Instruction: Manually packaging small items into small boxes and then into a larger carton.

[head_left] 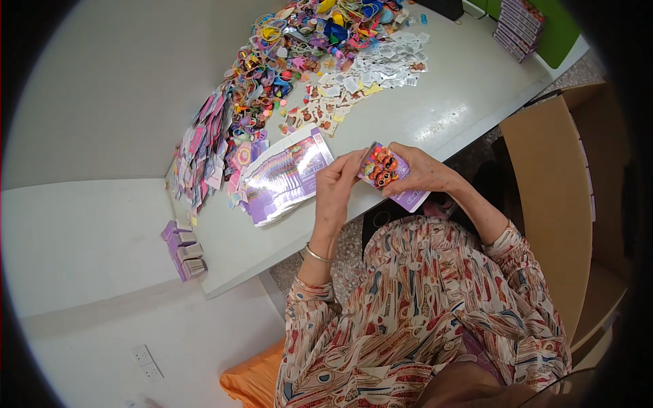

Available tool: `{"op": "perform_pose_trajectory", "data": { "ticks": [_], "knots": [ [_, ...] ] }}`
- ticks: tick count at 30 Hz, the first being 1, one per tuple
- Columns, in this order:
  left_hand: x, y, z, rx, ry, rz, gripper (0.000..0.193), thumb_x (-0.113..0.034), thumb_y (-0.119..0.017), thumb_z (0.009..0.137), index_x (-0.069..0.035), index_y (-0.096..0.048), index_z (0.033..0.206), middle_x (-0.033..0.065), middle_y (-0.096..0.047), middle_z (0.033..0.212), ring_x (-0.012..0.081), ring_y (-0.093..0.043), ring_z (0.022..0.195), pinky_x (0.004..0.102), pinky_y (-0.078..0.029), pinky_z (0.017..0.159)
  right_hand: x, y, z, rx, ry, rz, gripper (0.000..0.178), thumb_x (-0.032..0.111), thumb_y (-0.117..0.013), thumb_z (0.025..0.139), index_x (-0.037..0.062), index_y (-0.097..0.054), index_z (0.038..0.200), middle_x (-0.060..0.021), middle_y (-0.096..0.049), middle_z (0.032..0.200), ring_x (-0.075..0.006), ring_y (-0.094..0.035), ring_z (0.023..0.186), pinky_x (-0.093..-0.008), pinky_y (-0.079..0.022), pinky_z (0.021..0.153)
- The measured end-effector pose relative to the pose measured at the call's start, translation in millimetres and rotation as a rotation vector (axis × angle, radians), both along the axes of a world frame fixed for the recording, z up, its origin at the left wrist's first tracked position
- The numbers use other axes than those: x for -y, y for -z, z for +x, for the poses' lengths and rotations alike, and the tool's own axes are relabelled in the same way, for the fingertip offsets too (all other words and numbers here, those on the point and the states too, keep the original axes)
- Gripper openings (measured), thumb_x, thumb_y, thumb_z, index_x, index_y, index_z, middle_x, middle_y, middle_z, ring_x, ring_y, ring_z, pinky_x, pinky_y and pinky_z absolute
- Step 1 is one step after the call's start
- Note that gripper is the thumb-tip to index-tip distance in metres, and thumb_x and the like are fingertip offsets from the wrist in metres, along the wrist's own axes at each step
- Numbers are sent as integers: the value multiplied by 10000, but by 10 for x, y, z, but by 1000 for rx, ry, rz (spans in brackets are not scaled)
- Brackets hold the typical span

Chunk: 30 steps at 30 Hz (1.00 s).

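Just past the table's near edge, I hold a small purple printed carton (385, 166) with orange cartoon characters on its front. My right hand (423, 170) wraps round its right side, and a purple flap juts out below that hand. At the upper left edge of the carton, the fingers of my left hand (335, 183) are pinched; what lies between the fingertips is hidden. To the left, a fanned stack of flat purple printed cartons (282, 178) lies on the table, close to my left hand.
Small colourful toys and bands (286, 61) are heaped along the table's far side. Near them lie white slips (391, 61), stickers (316, 112) and pink-purple packets (204, 146). Purple boxes (518, 30) stand stacked at far right. A large open cardboard box (547, 177) is on my right.
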State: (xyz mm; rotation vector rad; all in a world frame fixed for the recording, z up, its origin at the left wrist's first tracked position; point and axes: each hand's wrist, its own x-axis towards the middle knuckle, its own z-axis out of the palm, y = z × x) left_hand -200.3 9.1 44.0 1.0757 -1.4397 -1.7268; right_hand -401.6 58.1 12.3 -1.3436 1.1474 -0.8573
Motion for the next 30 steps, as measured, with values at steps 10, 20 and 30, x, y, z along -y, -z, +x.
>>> {"op": "perform_pose_trajectory", "data": {
  "ticks": [10,20,30],
  "knots": [
    [-26,-6,-31,27,-109,102,228,-102,-659,889,0,-677,1092,26,-680,902,63,-606,779,213,-522,704,-39,24,-5,-7,-19,-19,542,265,-864,637,30,-538,1000,-45,-594,881,-125,-550,833,-268,-454,755],
    [-189,-21,-41,473,4,-380,215,-36,-572,910,24,-642,1104,103,-690,885,63,-602,769,236,-478,667,-39,29,0,12,-10,-19,533,251,-860,640,27,-525,989,-48,-586,869,-129,-540,829,-274,-454,753],
    [-172,57,-72,137,-63,-302,271,-44,-552,930,20,-581,1192,121,-672,1096,149,-647,932,263,-505,805,8,-41,37,40,-7,-60,509,181,-777,721,20,-502,1118,-46,-598,904,-110,-545,825,-264,-463,744]
  ]
}}
